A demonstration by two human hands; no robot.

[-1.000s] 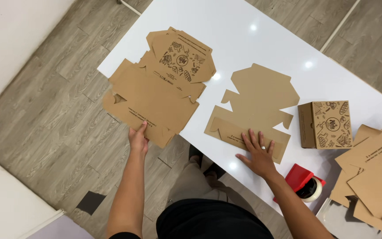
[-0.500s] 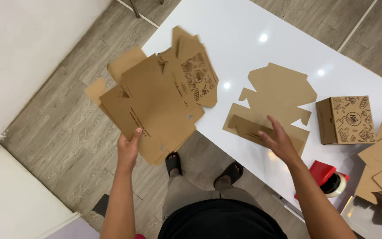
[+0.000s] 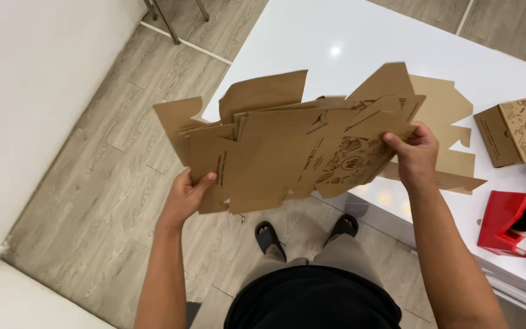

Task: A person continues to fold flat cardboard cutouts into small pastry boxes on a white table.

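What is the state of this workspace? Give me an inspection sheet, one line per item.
Surface: white table, glossy, light spots reflected on it.
Job's things: stack of flat cardboard box blanks, held in the air over the table edge and floor.
Clutter: one flat blank lying on the table; folded cardboard box standing beside it; red tape dispenser near the front edge.
Grippers: left hand grips the stack's left end; right hand grips its right end.
Cables: nothing seen.
Surroundings: grey wood-look floor, white wall at left, metal legs at top; the person's sandalled feet below.
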